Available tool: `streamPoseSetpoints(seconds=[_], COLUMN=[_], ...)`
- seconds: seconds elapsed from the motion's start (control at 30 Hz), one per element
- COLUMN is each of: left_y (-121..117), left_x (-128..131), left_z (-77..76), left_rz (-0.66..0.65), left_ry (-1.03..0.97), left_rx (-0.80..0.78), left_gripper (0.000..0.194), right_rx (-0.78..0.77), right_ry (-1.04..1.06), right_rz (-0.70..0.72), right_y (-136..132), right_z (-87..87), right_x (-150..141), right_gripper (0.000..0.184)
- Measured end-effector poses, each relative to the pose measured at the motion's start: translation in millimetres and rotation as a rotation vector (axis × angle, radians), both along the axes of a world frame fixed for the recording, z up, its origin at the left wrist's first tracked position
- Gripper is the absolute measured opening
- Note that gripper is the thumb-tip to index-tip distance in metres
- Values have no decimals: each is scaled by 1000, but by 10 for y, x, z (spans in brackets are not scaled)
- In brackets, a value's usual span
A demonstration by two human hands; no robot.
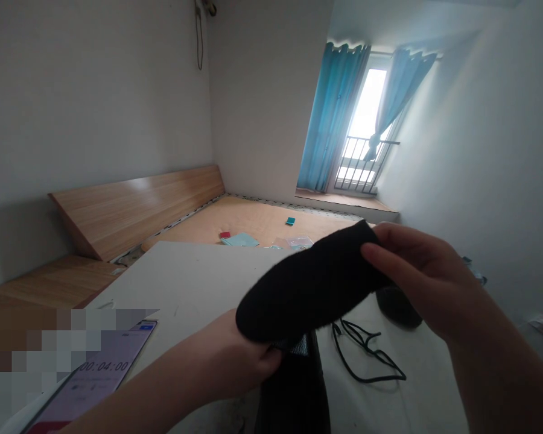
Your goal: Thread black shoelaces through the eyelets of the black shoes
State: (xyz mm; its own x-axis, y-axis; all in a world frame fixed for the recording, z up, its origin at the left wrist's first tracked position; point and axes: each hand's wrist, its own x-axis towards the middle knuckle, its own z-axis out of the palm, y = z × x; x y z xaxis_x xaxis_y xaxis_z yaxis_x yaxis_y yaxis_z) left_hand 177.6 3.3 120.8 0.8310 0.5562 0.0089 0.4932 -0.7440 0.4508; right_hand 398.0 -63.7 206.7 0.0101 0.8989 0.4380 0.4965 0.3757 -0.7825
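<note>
Black shoe (294,395), or what looks like one, stands closest at the bottom edge of the head view, its toe and sole out of sight. The left hand (239,361) is at its mesh edge, thumb against it; the other fingers are hidden, so I cannot tell how they close. The right hand (420,259) has its fingers narrowed around one end of a black insole (308,289), pinching it aloft; the insole slants over the shoe and hides part of the left hand. As far as I can judge, the insole is wholly out of the shoe and not yet laid down or put in. A loose black lace (375,380) lies on the desk (199,277), apparently unthreaded, near a dark rounded object (400,310) I cannot identify. Whether the shoe has another lace is not visible.
</note>
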Motion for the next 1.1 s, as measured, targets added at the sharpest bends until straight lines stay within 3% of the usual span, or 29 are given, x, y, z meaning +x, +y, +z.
streamPoseSetpoints(seconds=[0.07,0.13,0.27,0.47,0.6,0.7,1.0,1.1], left_y=[-10,-17,-9,1,2,36,147,137], left_x=[7,18,30,35,27,-8,-95,-88], left_z=[10,20,20,24,59,101,187,200], left_rz=[-25,-51,-47,-82,-70,-66,-65,-42], left_ry=[38,71,55,42,105,104,51,51], left_rx=[12,22,13,1,-2,27,11,17], left_gripper=[45,49,49,36,29,23,20,21], right_rx=[70,44,-191,-475,-527,-509,-510,-457], right_ry=[0,-26,-138,-560,-633,-633,-885,-945], right_rz=[-99,-94,85,254,525,615,554,436], right_y=[10,8,19,17,-8,-8,-71,-87], right_z=[16,17,-39,-114,-125,-137,-210,-278], right_x=[33,27,-62,-102,-26,9,-99,-171], right_gripper=[14,16,24,33,34,39,71,64])
